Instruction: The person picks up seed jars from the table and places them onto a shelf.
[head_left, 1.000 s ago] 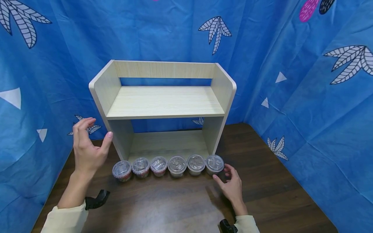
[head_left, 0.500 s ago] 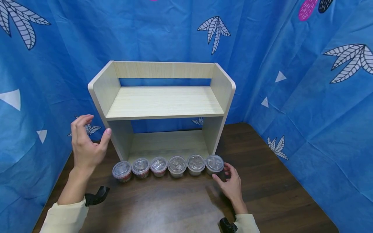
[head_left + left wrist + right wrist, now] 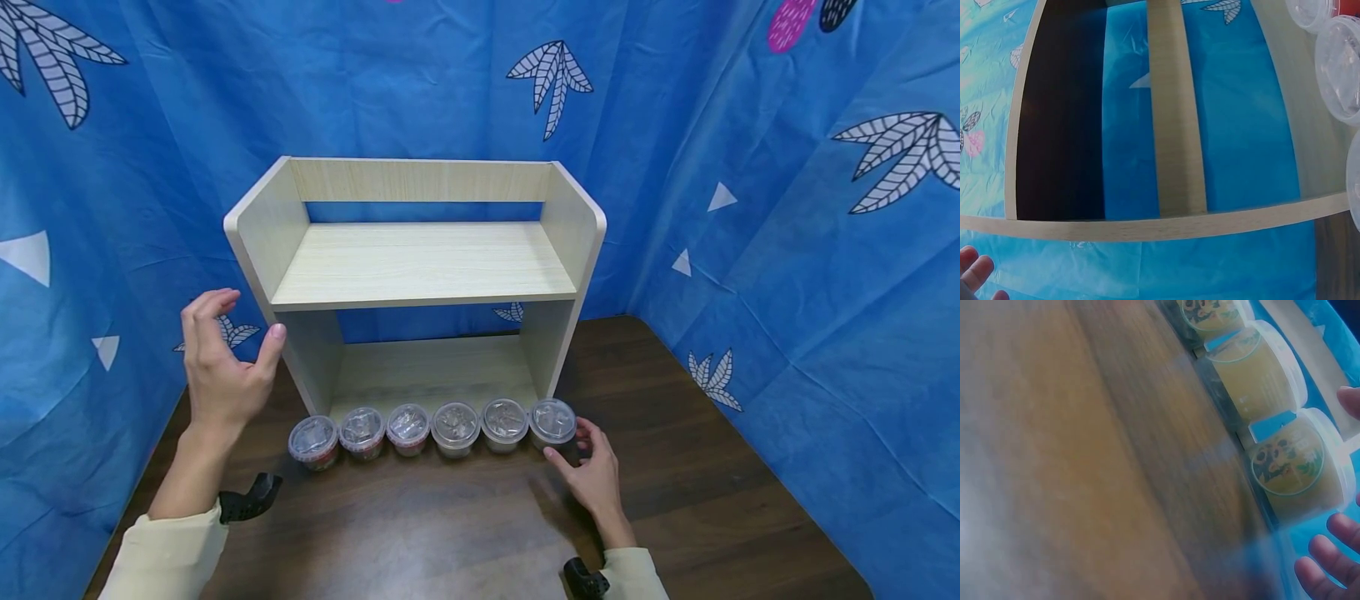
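Several small clear tubs with lids stand in a row along the front of a pale wooden shelf (image 3: 423, 262). At the row's right end, my right hand (image 3: 592, 475) is beside the last tub (image 3: 553, 422), thumb in front and fingers at its right side; whether it touches is unclear. In the right wrist view that tub (image 3: 1300, 469) shows a printed label, with my fingertips (image 3: 1329, 559) spread near it. My left hand (image 3: 225, 375) hovers left of the shelf, holding nothing, thumb apart from its bent fingers. The leftmost tub (image 3: 314, 442) shows red contents low down.
A dark wooden table (image 3: 450, 542) lies under the shelf and tubs. Blue patterned cloth (image 3: 420, 75) hangs behind and on both sides. Both shelf levels show bare boards. A black strap piece (image 3: 251, 498) sits at my left wrist.
My left hand has risen slightly and shifted a little left. The right hand has barely moved, and the tubs stand as before.
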### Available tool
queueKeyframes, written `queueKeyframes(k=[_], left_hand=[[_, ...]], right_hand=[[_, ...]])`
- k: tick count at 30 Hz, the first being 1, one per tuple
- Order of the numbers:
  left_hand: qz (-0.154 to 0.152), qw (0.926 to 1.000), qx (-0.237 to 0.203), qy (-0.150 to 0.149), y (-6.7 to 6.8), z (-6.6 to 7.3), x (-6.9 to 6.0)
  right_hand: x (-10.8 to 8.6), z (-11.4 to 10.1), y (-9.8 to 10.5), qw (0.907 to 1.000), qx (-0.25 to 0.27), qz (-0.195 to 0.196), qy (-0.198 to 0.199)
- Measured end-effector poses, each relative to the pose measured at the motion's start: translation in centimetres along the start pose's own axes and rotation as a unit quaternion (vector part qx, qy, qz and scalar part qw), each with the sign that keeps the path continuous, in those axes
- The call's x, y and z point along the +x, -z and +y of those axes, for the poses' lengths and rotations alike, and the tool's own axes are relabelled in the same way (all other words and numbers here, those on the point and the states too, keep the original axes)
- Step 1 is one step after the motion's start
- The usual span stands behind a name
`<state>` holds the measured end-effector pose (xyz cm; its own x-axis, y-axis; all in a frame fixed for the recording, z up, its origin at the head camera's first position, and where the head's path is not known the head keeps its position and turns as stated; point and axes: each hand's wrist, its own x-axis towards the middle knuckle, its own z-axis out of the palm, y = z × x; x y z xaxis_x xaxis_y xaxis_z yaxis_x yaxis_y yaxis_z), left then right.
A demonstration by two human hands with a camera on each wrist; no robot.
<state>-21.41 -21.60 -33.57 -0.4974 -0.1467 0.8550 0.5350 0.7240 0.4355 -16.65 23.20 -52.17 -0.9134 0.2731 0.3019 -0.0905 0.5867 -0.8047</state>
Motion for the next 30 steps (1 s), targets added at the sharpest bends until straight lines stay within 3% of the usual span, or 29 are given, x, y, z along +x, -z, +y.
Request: queueKeyframes(k=[11, 24, 30], left_hand=[[0.007, 1.0000, 0.001, 0.003, -0.1, -0.7, 0.5], [0.015, 0.9998, -0.005, -0.009, 0.1, -0.4, 1.4], [0.016, 0.9998, -0.001, -0.010, 0.0, -0.4, 1.9]], right_hand=[[0.5, 0.2, -0.3, 0.9997, -0.015, -0.016, -0.013], [1.0, 0.3, -0.7, 0.9996, -0.022, 0.011, 0.013], [1.2, 0.3, -0.8, 0.9997, -0.025, 0.008, 0.006]])
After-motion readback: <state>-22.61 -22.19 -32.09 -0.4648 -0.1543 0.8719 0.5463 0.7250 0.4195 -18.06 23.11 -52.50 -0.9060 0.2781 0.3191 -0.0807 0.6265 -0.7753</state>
